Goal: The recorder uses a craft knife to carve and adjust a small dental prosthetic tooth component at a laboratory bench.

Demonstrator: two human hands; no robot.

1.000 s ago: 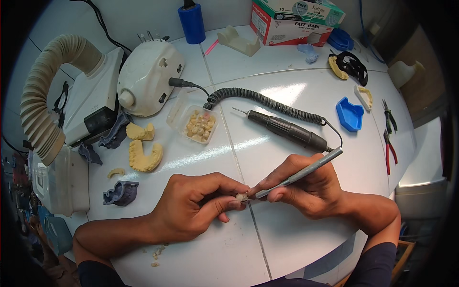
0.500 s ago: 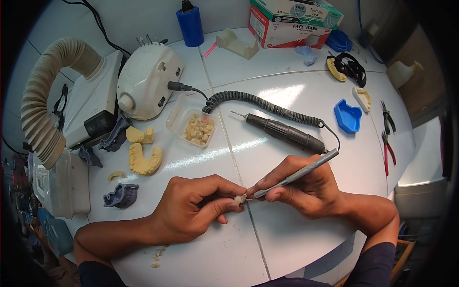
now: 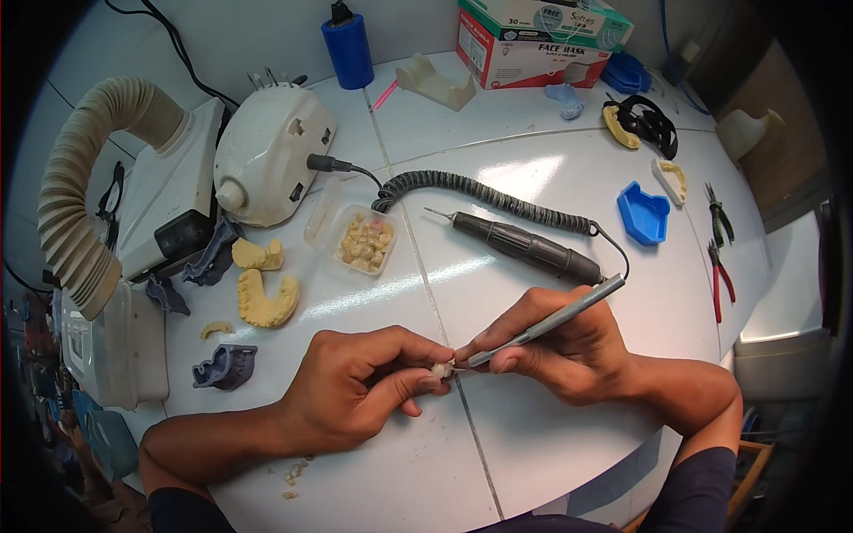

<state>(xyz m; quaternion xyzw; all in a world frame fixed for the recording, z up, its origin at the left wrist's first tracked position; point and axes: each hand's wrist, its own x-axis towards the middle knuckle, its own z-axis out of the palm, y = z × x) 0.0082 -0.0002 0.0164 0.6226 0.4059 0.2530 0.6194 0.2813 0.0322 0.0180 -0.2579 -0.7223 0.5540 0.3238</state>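
Observation:
Between the thumb and fingers of my left hand [image 3: 360, 391] is a small cream-coloured dental crown [image 3: 441, 369]. My right hand [image 3: 569, 355] grips a slim silver-handled carving tool [image 3: 569, 313] like a pen. Its thin tip meets the crown, or lies very close to it; the fingertips partly cover that spot. Both hands are closed and held close together over the white tabletop [image 3: 373, 484]. Beyond them lies a black handpiece [image 3: 524, 246] with a bur in its end. Small cream fragments [image 3: 291, 480] are scattered near my left forearm.
On the left stand a white control unit [image 3: 274, 151], a ribbed hose [image 3: 67, 204], yellow dental casts [image 3: 267, 298] and a grey cast [image 3: 226, 367]. An open clear box [image 3: 362, 244] holds cream pieces. To the right are a blue tray [image 3: 643, 215], pliers [image 3: 721, 280] and mask boxes [image 3: 533, 58].
The whole view has shifted slightly. The crown appears turned a little in my left fingers, while both hands keep nearly the same place and grip.

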